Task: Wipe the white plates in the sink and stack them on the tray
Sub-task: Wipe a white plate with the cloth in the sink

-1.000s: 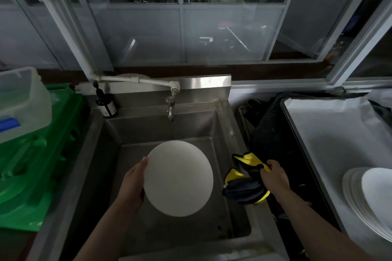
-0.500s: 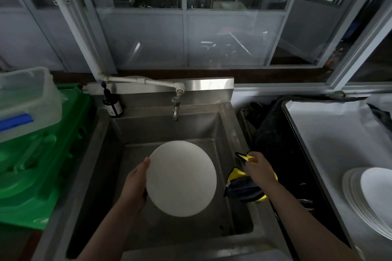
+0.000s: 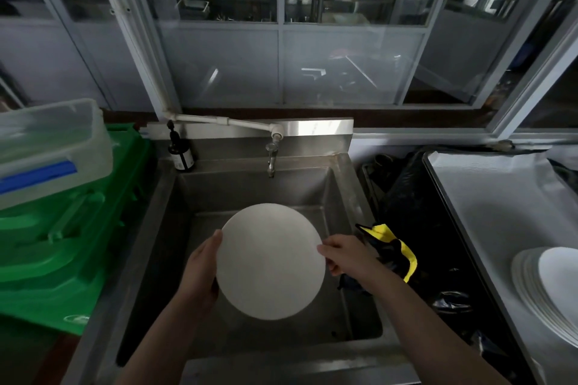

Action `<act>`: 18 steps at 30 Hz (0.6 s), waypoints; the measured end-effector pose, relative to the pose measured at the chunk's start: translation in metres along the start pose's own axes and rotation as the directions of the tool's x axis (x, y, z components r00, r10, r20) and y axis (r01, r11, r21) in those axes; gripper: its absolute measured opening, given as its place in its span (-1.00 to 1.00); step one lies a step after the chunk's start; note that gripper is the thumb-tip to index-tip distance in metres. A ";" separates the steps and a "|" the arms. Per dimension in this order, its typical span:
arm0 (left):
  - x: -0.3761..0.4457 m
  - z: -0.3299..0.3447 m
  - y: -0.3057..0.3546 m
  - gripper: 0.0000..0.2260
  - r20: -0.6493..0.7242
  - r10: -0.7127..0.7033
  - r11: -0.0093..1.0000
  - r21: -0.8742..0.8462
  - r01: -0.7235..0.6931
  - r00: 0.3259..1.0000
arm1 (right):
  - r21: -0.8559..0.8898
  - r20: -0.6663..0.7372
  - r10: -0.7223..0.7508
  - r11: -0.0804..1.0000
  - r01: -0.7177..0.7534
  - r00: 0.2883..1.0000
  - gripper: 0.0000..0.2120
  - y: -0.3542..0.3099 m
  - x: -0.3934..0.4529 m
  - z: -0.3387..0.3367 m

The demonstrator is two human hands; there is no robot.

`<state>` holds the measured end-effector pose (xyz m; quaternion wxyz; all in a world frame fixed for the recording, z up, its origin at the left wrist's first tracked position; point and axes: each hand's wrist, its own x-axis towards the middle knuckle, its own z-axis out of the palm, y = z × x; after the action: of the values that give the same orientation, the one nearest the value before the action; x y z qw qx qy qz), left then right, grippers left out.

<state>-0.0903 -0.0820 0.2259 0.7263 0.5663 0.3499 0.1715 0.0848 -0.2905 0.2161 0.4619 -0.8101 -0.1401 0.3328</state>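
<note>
head view:
plate (image 3: 271, 261): white, round, flat matte face, thin rim; held tilted over the sink (image 3: 345, 194), face toward camera, clear of the basin floor.
left hand (image 3: 200, 269): fingers wrapped behind the plate's left rim, thumb at the edge; firm hold.
right hand (image 3: 347, 255): now at the plate's right rim, fingertips curled on the edge; a second ago was on the cloth, off the plate.
cloth (image 3: 392, 251): black with yellow trim, soft, crumpled; draped on the sink's right rim just behind the right wrist. Released, by the look of it; cannot tell if the wrist touches it.
change: right hand moved from cloth to plate; plate barely shifted, left hold unchanged.
meaning: wipe on this plate looks finished; likely handover to the right hand for transfer.
stack (image 3: 550, 287): white plates, overlapping rims, already on the tray (image 3: 488, 197) at far right; partly cut off by frame edge.
tray: flat, pale liner sheet, dark raised rim; well apart from sink, black bag between.
sink: brushed steel, square basin, dull sheen; no other plates visible inside.
tap (image 3: 271, 159): small metal spout, not running.
</note>
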 end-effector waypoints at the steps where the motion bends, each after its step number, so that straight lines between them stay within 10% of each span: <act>1: -0.001 -0.001 0.001 -0.72 0.005 0.007 1.000 0.003 -0.007 1.000 | -0.013 -0.003 -0.008 1.000 0.008 1.000 -0.91 -0.001 -0.001 0.001; 18: 0.000 -0.026 0.022 -0.81 0.133 0.162 0.932 0.306 -0.196 0.978 | 0.068 -0.278 -0.130 0.986 0.154 0.952 -0.90 -0.023 -0.010 0.003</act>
<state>-0.1055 -0.0573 0.2438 0.6247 0.7134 0.2807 0.1483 0.0771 -0.2819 0.2388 0.5351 -0.8146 -0.1182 0.1901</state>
